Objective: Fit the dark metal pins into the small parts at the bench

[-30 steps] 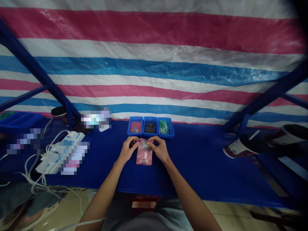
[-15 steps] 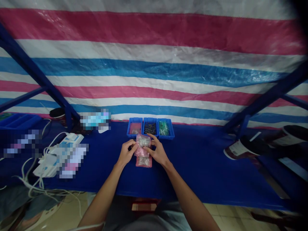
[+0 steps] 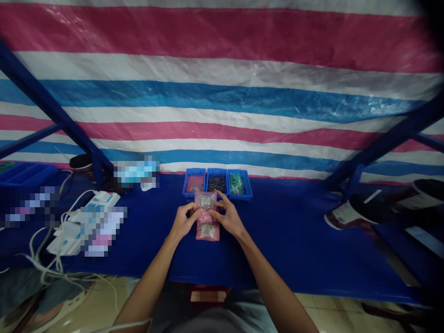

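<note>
A pink translucent bag (image 3: 207, 201) with small pale parts inside is held up between both hands. My left hand (image 3: 185, 220) pinches its left edge, and my right hand (image 3: 227, 215) grips the right edge. Just below it, a second pink bag (image 3: 207, 231) lies on the blue table (image 3: 284, 240). Behind the hands stand three blue bins: the left bin (image 3: 195, 183) holds pink bags, the middle bin (image 3: 217, 183) dark screws or nails, the right bin (image 3: 239, 185) green and clear small packets.
At the left are a white power strip (image 3: 74, 231) with loose cables and a blue tray (image 3: 27, 175). Dark cups (image 3: 350, 212) and a phone (image 3: 425, 240) sit at the right. Striped sheeting (image 3: 222, 106) hangs behind blue frame bars.
The held bag has shifted slightly up and left, and looks flatter between my hands. More of the lower bag shows beneath it.
</note>
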The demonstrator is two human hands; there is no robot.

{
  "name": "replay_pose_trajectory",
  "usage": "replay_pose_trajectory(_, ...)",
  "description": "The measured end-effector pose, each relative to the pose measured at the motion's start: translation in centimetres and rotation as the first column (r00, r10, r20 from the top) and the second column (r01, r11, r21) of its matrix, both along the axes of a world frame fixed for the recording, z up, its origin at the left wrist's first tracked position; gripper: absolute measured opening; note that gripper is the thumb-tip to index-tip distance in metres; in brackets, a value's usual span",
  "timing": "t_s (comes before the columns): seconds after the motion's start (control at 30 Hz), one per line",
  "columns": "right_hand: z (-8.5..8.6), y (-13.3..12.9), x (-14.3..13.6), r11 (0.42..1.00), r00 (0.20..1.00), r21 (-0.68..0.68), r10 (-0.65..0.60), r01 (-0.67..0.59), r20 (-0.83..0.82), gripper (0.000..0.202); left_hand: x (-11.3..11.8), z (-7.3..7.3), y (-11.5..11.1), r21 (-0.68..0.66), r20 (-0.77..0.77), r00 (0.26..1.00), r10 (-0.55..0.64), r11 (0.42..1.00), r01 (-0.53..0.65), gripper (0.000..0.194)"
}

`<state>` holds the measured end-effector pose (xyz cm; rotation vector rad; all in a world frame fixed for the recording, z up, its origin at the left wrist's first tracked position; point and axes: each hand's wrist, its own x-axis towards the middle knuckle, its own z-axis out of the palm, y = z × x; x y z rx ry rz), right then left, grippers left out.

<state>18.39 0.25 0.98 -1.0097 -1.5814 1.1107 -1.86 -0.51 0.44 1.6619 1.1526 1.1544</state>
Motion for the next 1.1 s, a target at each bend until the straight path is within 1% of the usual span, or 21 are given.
replay_pose_trajectory(0.07, -0.07, 0.08, -0.01, 0.999, 1.0, -0.042, 0.003, -0.003, -0.006, 0.076, 0.03, 0.06, 0.0, 0.008, -0.015, 1.0, -0.005, 1.0, 0.005, 0.034)
replay_pose_trajectory(0.13, -0.14, 0.14, -0.01, 0.998, 1.0, -0.061, 0.014, -0.015, -0.019, 0.069, 0.04, 0.11, -0.01, 0.011, -0.022, 1.0, -0.011, 1.0, 0.011, 0.033)
replay_pose_trajectory(0.23, -0.24, 0.2, 0.08, 1.0, 0.997, -0.002, 0.021, -0.021, 0.071, 0.038, -0.02, 0.13, -0.05, 0.006, -0.014, 1.0, -0.022, 1.0, 0.022, 0.032)
replay_pose_trajectory(0.27, -0.27, 0.21, 0.14, 0.999, 0.993, 0.028, 0.014, -0.017, 0.119, 0.03, -0.06, 0.12, -0.07, 0.001, -0.009, 1.0, -0.026, 1.0, 0.026, 0.032)
replay_pose_trajectory(0.3, -0.31, 0.2, 0.19, 0.998, 0.987, 0.055, 0.001, -0.01, 0.161, 0.027, -0.09, 0.1, -0.09, -0.006, -0.005, 1.0, -0.031, 1.0, 0.031, 0.033)
replay_pose_trajectory(0.4, -0.43, 0.13, 0.29, 0.995, 0.979, 0.101, -0.028, 0.008, 0.202, 0.033, -0.13, 0.0, -0.15, -0.033, 0.005, 0.999, -0.053, 0.998, 0.054, 0.033)
replay_pose_trajectory(0.53, -0.5, 0.0, 0.13, 0.994, 0.978, 0.11, -0.017, -0.006, 0.208, 0.04, -0.04, -0.16, -0.15, -0.043, -0.004, 0.997, -0.078, 0.996, 0.078, 0.035)
replay_pose_trajectory(0.67, -0.44, -0.11, -0.14, 0.993, 0.967, 0.113, 0.001, -0.031, 0.254, 0.028, -0.03, -0.2, -0.1, -0.03, -0.016, 0.997, -0.071, 0.997, 0.07, 0.037)
replay_pose_trajectory(0.8, -0.19, -0.31, -0.3, 0.988, 0.963, 0.135, 0.031, -0.069, 0.268, 0.019, -0.13, -0.21, -0.11, -0.048, -0.018, 0.998, -0.066, 0.997, 0.065, 0.037)
replay_pose_trajectory(0.97, 0.24, -0.57, -0.22, 0.986, 0.975, 0.15, 0.035, -0.068, 0.218, 0.025, -0.06, -0.24, -0.18, -0.066, -0.018, 0.995, -0.097, 0.993, 0.095, 0.035)
replay_pose_trajectory(1.1, 0.29, -0.6, -0.18, 0.986, 0.976, 0.138, 0.065, -0.095, 0.207, 0.028, 0.07, -0.1, -0.14, -0.039, -0.024, 0.995, -0.092, 0.995, 0.091, 0.036)
